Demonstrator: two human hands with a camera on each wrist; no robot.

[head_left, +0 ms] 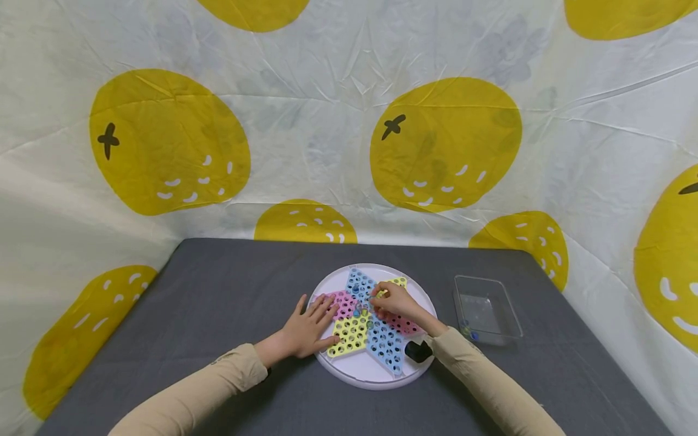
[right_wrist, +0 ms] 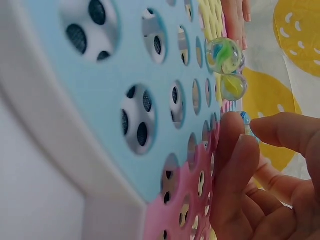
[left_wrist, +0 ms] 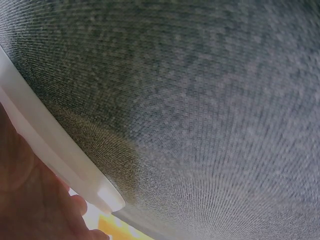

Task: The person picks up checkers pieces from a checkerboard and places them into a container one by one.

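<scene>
A white round game board [head_left: 349,380] with a blue, pink and yellow star of holes lies before me. My left hand [head_left: 308,333] rests at its left side, fingers spread over the pink and yellow points. My right hand [head_left: 398,303] is bent low over the star's middle. Between its thumb and fingertips in the right wrist view is a blue marble [right_wrist: 245,117], partly hidden by a finger. Two clear marbles, one with a green swirl [right_wrist: 224,55] and one with a yellow swirl [right_wrist: 233,87], sit on the board close by. Another blue marble [head_left: 355,289] is on the upper blue point.
To the right of the board stands a clear plastic box [head_left: 488,309] with a few marbles [head_left: 473,335] in its near left corner. A dark grey cloth [head_left: 234,290] covers the table. A patterned white curtain [head_left: 311,139] hangs behind it.
</scene>
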